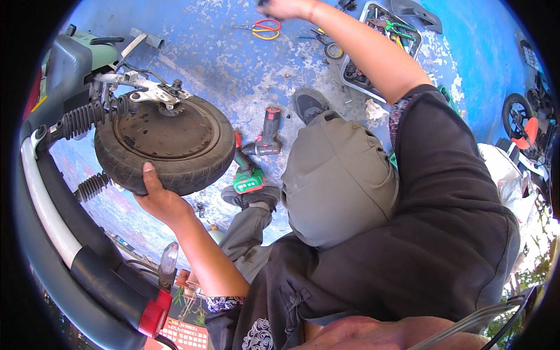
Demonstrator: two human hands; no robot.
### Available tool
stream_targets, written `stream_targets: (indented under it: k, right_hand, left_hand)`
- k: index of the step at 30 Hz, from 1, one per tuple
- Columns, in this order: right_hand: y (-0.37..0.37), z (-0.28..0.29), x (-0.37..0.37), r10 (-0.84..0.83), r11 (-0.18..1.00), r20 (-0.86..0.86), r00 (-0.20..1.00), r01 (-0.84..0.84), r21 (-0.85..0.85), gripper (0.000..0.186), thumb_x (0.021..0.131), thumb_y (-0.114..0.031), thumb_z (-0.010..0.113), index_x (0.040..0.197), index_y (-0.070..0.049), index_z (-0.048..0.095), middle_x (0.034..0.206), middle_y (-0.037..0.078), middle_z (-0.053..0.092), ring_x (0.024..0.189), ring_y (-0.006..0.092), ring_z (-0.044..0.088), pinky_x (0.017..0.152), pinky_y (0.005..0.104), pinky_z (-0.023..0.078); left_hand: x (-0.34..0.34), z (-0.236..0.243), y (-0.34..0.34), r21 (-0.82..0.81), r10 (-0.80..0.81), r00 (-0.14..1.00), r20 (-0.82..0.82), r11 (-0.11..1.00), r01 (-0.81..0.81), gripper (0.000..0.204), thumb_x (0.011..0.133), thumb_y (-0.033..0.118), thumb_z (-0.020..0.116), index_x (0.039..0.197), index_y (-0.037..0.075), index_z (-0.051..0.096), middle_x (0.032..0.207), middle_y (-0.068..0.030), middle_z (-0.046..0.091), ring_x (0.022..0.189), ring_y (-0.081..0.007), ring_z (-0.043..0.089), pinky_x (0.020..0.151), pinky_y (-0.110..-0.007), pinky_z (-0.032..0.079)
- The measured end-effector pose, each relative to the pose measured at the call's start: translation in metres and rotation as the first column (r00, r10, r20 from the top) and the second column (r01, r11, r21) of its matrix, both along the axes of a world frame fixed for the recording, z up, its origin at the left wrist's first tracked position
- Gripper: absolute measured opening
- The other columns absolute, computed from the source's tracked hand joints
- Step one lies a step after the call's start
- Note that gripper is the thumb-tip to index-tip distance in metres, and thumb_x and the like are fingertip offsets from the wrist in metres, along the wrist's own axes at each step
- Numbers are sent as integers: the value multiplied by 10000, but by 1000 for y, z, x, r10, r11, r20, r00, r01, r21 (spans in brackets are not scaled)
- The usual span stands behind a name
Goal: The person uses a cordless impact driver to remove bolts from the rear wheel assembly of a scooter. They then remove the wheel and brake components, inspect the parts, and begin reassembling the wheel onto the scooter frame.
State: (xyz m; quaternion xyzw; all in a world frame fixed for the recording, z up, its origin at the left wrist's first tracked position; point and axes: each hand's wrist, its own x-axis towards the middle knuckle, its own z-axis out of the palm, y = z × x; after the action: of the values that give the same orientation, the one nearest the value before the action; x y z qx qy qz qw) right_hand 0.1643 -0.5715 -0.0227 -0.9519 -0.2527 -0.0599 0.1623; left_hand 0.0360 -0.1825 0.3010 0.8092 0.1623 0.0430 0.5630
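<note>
My left hand (160, 197) grips the near edge of a scooter wheel (201, 160), thumb on the tyre's sidewall and fingers underneath. The black tyre surrounds a dirty brown hub, tilted toward me. A whitish metal bracket (158, 93) with a bolt and nut meets the axle at the hub's centre. Far off at the top edge, my right hand (289, 8) is closed around a small dark object (263, 3), mostly cut off by the frame. The nearest things to that hand are the red-and-yellow-handled scissors (265, 28) on the floor.
Two cordless power tools, one red-and-black (269, 133) and one green (248, 178), lie by my feet. A tool tray (348, 73), tape roll (333, 51) and crumpled paper (375, 109) lie beyond my knee. Scooter bodywork and black springs (81, 119) crowd the left. Another wheel (517, 118) stands far right.
</note>
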Motion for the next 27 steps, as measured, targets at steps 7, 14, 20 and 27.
stream_targets:
  k: [7, 14, 20, 27]
  right_hand:
    - [31, -25, -162, -321, 894, -611, 723, 445, 57, 229, 828, -99, 581, 1020, 1, 654, 928, 267, 684, 905, 412, 673, 781, 484, 540]
    - [41, -48, -200, -505, 783, -488, 711, 616, 87, 242, 833, -102, 614, 1050, -4, 574, 1001, 249, 651, 938, 424, 651, 814, 492, 535]
    - [37, -59, -189, -418, 860, -462, 782, 504, 75, 242, 841, -152, 669, 1050, -38, 623, 1058, 189, 647, 972, 399, 641, 823, 480, 535]
    - [28, -54, -194, -194, 637, -683, 704, 620, 458, 243, 865, -118, 696, 1091, -30, 684, 927, 129, 703, 788, 238, 668, 723, 366, 543]
  left_hand:
    - [-3, -1, 4, 13, 9, 1000, 9, 1000, -9, 522, 934, 159, 628, 1380, -61, 467, 1355, -173, 551, 1140, -258, 601, 974, -392, 509]
    - [-3, -3, 4, 18, 25, 1000, 18, 1000, -25, 560, 915, 211, 666, 1372, -61, 489, 1353, -176, 557, 1146, -285, 603, 975, -415, 507]
    - [-4, -1, 0, -13, 32, 999, 10, 999, -32, 543, 918, 213, 668, 1354, -66, 504, 1333, -173, 572, 1132, -283, 611, 963, -404, 515]
    - [-4, -2, 0, -35, -1, 1000, 20, 999, 2, 521, 936, 145, 649, 1378, -56, 460, 1349, -178, 552, 1133, -260, 612, 962, -392, 531]
